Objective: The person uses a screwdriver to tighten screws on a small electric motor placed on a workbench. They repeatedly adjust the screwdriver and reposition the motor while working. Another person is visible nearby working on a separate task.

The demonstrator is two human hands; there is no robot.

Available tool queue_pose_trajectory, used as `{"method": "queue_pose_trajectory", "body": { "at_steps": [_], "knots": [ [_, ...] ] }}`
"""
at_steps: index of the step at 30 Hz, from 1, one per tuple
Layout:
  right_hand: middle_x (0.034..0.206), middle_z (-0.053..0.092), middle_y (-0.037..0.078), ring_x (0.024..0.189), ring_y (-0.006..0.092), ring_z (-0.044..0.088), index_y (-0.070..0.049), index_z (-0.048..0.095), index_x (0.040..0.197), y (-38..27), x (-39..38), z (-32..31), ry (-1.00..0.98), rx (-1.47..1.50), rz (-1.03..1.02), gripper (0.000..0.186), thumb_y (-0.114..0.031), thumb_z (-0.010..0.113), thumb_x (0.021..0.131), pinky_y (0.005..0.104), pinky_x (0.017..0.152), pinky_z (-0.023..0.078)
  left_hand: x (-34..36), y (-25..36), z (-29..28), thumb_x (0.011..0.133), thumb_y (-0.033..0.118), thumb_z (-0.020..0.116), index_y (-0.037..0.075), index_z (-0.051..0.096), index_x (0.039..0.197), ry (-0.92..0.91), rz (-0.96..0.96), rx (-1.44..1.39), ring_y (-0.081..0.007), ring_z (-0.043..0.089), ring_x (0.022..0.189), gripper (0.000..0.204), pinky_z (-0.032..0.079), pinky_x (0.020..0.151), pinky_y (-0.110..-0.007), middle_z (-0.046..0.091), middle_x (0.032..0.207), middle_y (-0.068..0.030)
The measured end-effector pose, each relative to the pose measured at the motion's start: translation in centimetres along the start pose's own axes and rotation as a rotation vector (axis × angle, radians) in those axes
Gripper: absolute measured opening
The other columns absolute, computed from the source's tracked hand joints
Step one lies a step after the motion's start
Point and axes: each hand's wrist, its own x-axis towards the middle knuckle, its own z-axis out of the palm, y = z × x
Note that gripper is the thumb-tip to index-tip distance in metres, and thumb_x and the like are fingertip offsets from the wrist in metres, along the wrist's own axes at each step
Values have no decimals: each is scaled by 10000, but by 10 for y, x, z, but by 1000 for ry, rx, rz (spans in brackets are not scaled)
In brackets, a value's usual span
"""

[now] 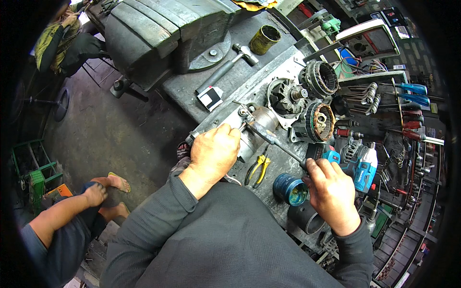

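Observation:
My left hand (pixel 216 156) is closed at the near side of a cylindrical metal housing (pixel 264 117); what its fingertips grip is hidden. My right hand (pixel 331 192) grips a long dark-handled tool (pixel 288 150), whose metal head lies against the housing near my left fingertips. Yellow-and-black pliers (pixel 257 169) lie below the housing. An open blue jar of greenish grease (pixel 288 189) stands beside my right hand, with a dark hollow cylinder (pixel 307 218) behind it. Farther up the bench sit a finned rotor (pixel 290 98) and two ring-shaped housings (pixel 319 122) (pixel 317 79).
A large bench vise (pixel 144 38), a hammer (pixel 216 72) and a yellow can (pixel 264 41) occupy the upper bench. Screwdrivers (pixel 415 89) and a teal power tool (pixel 365 168) are at right. One person (pixel 53 48) sits at upper left; another person's bare arm (pixel 57 221) shows lower left.

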Motion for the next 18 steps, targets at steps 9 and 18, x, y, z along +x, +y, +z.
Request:
{"method": "queue_pose_trajectory", "body": {
  "at_steps": [9,18],
  "knots": [
    [1075,701,100,929,308,699,-27,720,1307,-1,-1,4,5,119,31,494,-91,851,835,413,746,595,2,1,1,910,184,790,109,678,906,33,-32,5,-296,752,754,134,611,657,-432,677,840,-91],
    [1089,689,109,913,305,682,-26,714,1318,-14,-3,2,-13,-77,-26,504,-98,832,834,407,756,593,2,-2,4,921,166,784,102,658,929,38,-18,8,-304,752,755,141,609,654,-436,679,842,-102]
  ]
}}
